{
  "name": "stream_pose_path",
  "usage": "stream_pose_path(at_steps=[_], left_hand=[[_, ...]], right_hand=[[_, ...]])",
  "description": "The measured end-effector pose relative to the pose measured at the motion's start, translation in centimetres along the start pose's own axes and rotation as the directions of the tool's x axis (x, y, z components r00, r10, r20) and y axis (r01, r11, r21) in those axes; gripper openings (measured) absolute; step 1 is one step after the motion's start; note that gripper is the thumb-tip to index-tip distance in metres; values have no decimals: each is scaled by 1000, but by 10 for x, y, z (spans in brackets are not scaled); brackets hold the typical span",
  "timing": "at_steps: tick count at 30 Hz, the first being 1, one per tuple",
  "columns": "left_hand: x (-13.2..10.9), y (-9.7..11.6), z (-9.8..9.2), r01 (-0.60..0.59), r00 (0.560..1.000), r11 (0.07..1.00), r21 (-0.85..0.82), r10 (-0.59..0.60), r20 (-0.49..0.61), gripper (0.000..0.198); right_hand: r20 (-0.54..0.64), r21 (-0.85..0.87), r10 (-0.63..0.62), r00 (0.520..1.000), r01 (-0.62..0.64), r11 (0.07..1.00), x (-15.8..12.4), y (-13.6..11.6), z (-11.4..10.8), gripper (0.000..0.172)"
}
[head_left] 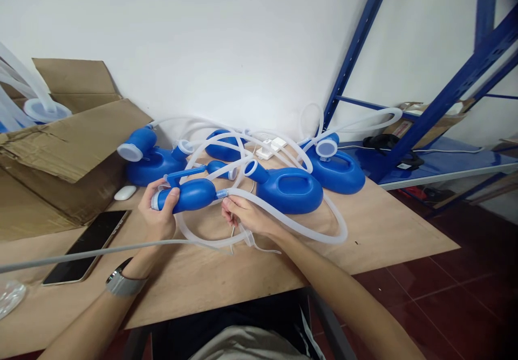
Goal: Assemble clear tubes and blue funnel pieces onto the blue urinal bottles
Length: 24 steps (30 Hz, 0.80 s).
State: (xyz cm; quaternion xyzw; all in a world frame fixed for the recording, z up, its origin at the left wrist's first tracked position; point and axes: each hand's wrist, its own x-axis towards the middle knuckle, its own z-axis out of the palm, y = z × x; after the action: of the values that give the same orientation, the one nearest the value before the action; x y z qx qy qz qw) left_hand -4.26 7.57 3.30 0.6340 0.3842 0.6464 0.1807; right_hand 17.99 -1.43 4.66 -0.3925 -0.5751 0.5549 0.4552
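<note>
Wooden table (pixel 376 222), seen from where I stand. Left hand (pixel 159 211), left of centre, is clamped round a blue cup (pixel 196 195), thumb on the near side, the cup lying level and its pale cap (pixel 155 202) toward the left. A blue bar (pixel 186 174) juts over the top of it. Clear tip (pixel 222 193) at the cup's right end, near mid-frame, meets a white hose (pixel 269 206), which bows away to the right.

Right hand (pixel 246 215) just below that joint, fingers curled in together; cannot tell if they pinch the hose or only rest by it. White clip (pixel 248 237) hangs below this hand.

Blue bottle (pixel 279 204) upright just right of centre, neck tipped left. Second bottle (pixel 348 183) further right, third (pixel 140 174) on the left, more hoses tangled between. Power strip (pixel 267 152) near the wall.

Left edge: open carton (pixel 44 192), white mouse (pixel 125 192) beside it, dark phone (pixel 95 238) lower down. Grey watch (pixel 121 282) on the left wrist. Blue rack (pixel 441 160) at far right.
</note>
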Motion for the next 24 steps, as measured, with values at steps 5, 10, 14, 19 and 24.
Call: stream_pose_path(at_steps=[5,10,14,19,24], left_hand=[[0,9,2,31,997,999,-43,-34,-64,34],[0,12,3,12,998,999,-48,-15,-57,34],[-1,12,2,-6,999,999,-31,5,-45,32],[-5,17,0,-55,998,998,22,55,-1,32],[-4,23,-3,-164,986,982,93,162,21,37]], right_hand=[[14,-29,12,1000,-12,1000,3,5,-5,51],[25,8,3,1000,-3,1000,4,9,-5,49],[24,44,6,1000,-7,999,5,9,-5,49],[43,121,28,999,-33,992,7,10,-7,51],[103,174,92,990,-109,979,5,9,-6,51]])
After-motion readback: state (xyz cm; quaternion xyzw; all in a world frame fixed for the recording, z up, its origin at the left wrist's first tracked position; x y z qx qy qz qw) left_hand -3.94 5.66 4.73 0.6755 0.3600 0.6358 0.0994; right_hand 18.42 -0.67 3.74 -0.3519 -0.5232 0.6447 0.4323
